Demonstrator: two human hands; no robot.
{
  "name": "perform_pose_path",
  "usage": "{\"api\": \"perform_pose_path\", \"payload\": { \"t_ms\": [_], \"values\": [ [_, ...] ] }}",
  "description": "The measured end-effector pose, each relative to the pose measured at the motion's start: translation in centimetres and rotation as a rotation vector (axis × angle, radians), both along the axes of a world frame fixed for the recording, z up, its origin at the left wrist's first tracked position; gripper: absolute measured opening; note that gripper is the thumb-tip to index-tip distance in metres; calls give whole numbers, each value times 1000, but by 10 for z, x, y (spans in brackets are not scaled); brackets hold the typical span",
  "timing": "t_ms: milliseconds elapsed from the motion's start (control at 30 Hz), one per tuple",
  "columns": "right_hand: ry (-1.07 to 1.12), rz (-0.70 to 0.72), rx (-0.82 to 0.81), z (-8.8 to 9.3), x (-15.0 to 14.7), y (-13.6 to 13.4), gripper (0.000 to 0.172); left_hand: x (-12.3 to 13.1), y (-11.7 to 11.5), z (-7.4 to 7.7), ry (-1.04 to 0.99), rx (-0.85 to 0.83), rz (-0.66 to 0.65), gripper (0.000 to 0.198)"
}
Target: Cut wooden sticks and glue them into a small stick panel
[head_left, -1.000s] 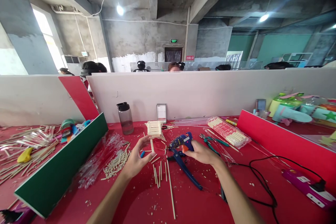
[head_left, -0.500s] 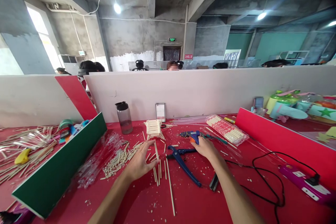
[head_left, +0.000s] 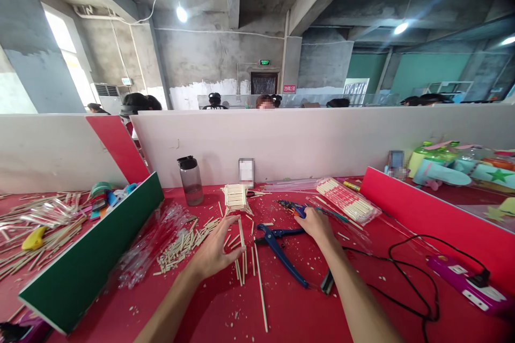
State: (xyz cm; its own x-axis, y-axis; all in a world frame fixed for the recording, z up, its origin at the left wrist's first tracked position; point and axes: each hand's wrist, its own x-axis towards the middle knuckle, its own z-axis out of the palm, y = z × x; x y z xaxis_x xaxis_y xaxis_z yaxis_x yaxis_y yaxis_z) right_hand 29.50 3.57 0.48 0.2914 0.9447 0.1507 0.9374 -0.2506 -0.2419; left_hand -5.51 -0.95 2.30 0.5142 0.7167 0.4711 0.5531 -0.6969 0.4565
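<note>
My right hand (head_left: pixel 316 222) is closed around the handle of a blue hot glue gun (head_left: pixel 296 209), whose nozzle points left. Fingers spread, my left hand (head_left: pixel 215 251) hovers by several loose wooden sticks (head_left: pixel 242 262); one stick shows in the gap between its thumb and fingers, and nothing is gripped. Just beyond that hand stands a small model built of wooden sticks (head_left: pixel 235 197). Between my hands lies a blue-handled cutter (head_left: pixel 281 254), with one long stick (head_left: pixel 261 295) to its left.
A heap of short cut sticks (head_left: pixel 181 246) and clear plastic wrap (head_left: pixel 148 246) lie left. Behind are a water bottle (head_left: pixel 190 179) and a phone (head_left: pixel 246 171). Packaged sticks (head_left: pixel 348 200), a black cable (head_left: pixel 430 278) and a purple power strip (head_left: pixel 469 284) are right. Green (head_left: pixel 92 257) and red (head_left: pixel 434 206) dividers flank the space.
My right hand has shifted slightly right with the glue gun, whose nozzle now tilts a little upward. The left hand is almost unmoved.
</note>
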Motion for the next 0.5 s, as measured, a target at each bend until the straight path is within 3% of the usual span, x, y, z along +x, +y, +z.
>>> {"api": "perform_pose_path", "payload": {
  "t_ms": [500],
  "values": [
    [27,36,-54,3,-3,-1,37,2,-7,8,-75,-10,-20,71]
  ]
}}
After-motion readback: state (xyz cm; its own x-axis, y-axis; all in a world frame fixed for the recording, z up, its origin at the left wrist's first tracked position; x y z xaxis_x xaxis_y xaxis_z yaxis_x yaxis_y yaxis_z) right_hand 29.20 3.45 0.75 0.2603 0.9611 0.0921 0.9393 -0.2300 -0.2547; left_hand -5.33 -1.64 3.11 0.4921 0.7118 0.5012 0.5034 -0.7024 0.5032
